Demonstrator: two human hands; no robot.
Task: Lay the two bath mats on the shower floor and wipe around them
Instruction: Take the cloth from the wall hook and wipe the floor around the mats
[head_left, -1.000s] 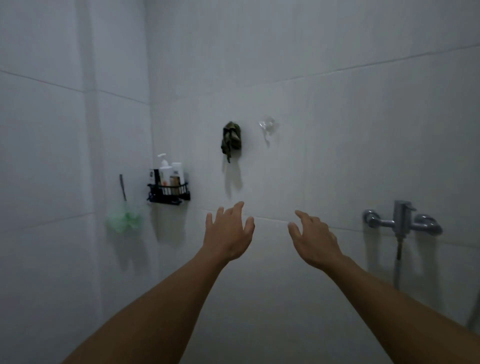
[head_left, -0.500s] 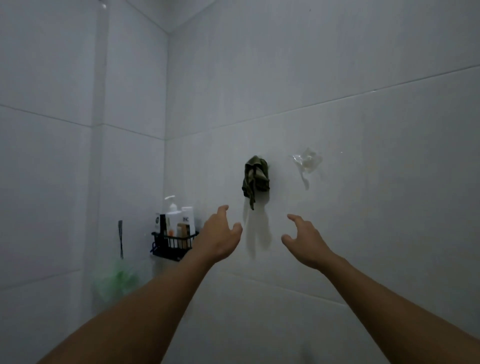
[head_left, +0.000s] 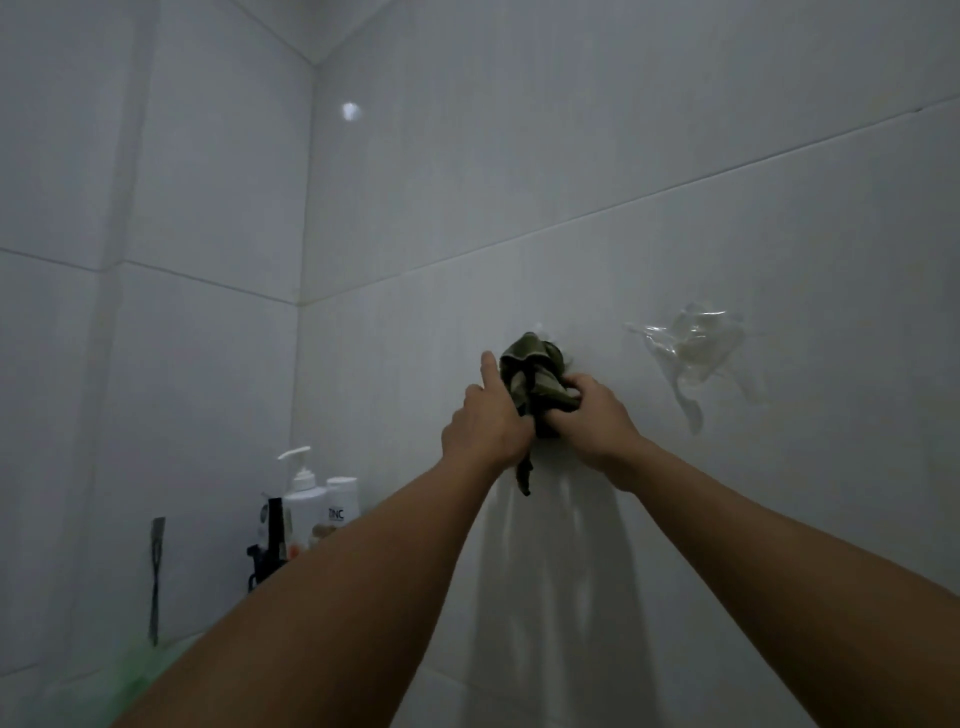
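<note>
Both hands are clenched on the green cloth (head_left: 530, 382) hanging lengthwise down the tiled wall (head_left: 675, 156), left hand (head_left: 485, 421) and right hand (head_left: 592, 415) equally near, its hook above the 2 grips.

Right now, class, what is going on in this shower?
A person is reaching up with both hands to a green cloth hanging on the tiled wall. The right hand is closed on its lower part; the left hand is at its left side, one finger raised beside it. The clear hook to the right holds nothing. Bottles stand in a rack at lower left. No bath mats are in view.
</note>
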